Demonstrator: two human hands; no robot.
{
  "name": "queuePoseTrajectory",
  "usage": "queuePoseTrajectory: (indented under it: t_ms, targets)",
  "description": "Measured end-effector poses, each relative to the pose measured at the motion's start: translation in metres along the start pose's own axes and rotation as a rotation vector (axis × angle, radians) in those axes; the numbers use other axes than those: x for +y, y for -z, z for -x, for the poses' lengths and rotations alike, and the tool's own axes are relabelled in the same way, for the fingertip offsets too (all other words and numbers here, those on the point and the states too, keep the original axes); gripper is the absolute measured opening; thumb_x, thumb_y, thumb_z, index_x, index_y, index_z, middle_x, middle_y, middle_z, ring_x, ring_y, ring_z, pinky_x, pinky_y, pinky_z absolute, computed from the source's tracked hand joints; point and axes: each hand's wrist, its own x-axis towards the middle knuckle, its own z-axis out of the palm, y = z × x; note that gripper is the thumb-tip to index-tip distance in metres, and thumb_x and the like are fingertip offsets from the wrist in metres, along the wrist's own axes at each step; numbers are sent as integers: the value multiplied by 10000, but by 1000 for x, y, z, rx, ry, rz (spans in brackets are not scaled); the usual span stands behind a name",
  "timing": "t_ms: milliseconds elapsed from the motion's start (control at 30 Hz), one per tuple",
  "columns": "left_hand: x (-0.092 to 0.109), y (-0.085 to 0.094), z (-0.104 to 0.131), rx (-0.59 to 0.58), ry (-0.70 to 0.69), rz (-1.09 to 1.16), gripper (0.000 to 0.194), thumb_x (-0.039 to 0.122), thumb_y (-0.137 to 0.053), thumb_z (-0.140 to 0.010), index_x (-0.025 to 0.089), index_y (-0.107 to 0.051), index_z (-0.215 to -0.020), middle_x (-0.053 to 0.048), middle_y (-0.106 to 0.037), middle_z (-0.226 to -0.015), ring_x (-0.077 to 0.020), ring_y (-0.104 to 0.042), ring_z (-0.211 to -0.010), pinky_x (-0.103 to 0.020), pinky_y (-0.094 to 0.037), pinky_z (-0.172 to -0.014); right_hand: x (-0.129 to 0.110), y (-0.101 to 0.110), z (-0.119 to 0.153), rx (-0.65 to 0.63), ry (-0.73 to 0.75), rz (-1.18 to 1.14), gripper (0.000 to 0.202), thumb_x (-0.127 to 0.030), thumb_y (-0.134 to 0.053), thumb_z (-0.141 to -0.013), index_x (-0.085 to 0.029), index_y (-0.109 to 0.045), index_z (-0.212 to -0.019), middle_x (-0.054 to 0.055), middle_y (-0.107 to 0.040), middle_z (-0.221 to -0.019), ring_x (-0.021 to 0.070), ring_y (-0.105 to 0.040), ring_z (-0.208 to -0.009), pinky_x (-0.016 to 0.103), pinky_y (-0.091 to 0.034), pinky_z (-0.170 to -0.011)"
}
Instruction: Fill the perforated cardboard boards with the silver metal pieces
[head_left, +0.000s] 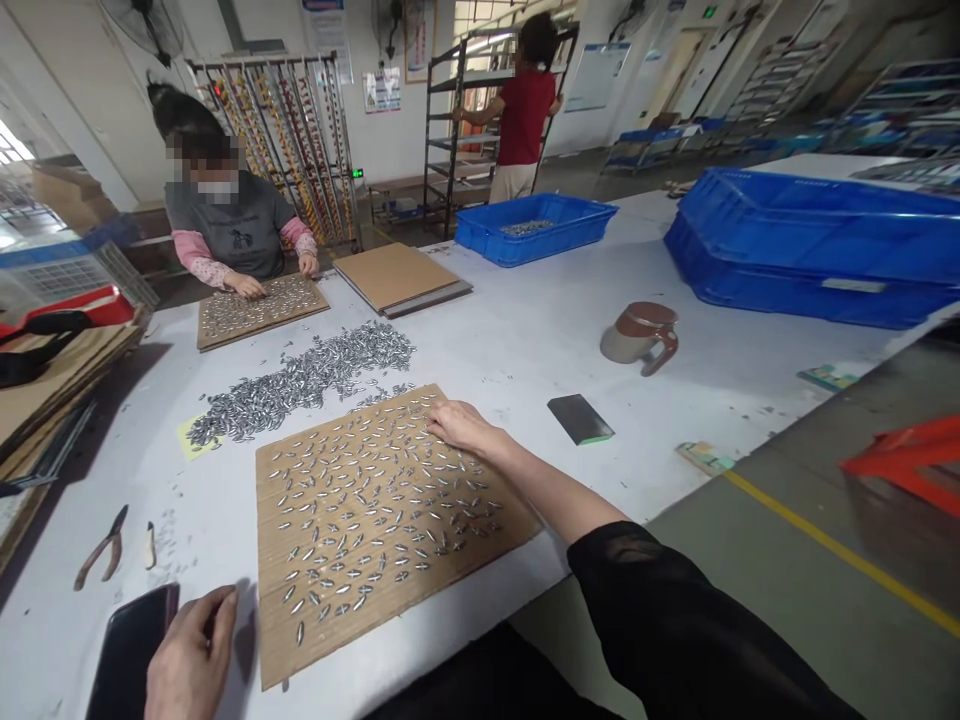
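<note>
Apparent step: spacing metal pieces (301, 633) over cardboard sheet (273, 655), by near edge of table (510, 350). Right hand (469, 430) at sheet's far right corner, fingertips narrow, contents unclear; left hand (189, 645) beside near left corner, fingers curled, hold unclear. Next move likely calls for light touch.

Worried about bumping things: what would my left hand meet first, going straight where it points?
The left hand would likely meet the left edge of the near cardboard sheet, though depth is unclear.

The right hand (461, 425) is at the cardboard sheet (276, 650) (strewn with metal pieces (301, 632)), the left hand (191, 650) beside a phone (127, 655).
</note>
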Motion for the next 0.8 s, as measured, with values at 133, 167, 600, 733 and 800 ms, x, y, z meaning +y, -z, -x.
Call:
queuePoseTrajectory:
  t_ms: [133, 167, 600, 733, 800]
  targets:
    - [6, -2, 2, 6, -7, 5, 373, 513, -505, -871, 259, -767, -951, -71, -777, -988, -239, -731, -882, -292, -569, -701, -9, -8, -9, -11, 12, 34, 221, -234, -536, -1018, -163, -740, -975, 120, -734, -1087, 211, -689, -982, 252, -483, -814]
    - [8, -2, 3, 9, -4, 9, 371, 514, -506, -868, 260, -767, -941, -71, -777, -984, -240, -732, -879, -293, -569, -703, -11, -10, -11, -17, 7, 42, 221, -229, -535, -1015, -160, -741, -978, 127, -733, -1095, 218, -690, -993, 258, -487, -823]
    - [7, -2, 3, 13, -7, 31, 332, 507, -536, -845, 263, -756, -891, -64, -780, -947, -232, -729, -832, -280, -553, -666, -10, -12, -15, 16, 48, 17, 173, -224, -558, -1013, -157, -716, -996, 120, -716, -1075, 210, -680, -962, 270, -495, -817]
    - [15, 0, 6, 90, -2, 59, 328, 505, -516, -856, 266, -739, -890, -59, -772, -942, -228, -719, -849, -282, -551, -719, -5, -1, -9, 79, -18, -49, 225, -237, -507, -1037, -169, -722, -1049, 103, -709, -1097, 191, -674, -951, 260, -491, -808]
    - [19, 2, 7, 109, 3, 66, 321, 502, -513, -857, 267, -730, -881, -55, -769, -933, -226, -716, -851, -280, -547, -723, -2, 6, -8, 106, -60, -56, 247, -242, -490, -1043, -170, -726, -1040, 104, -707, -1092, 187, -672, -926, 257, -489, -796]
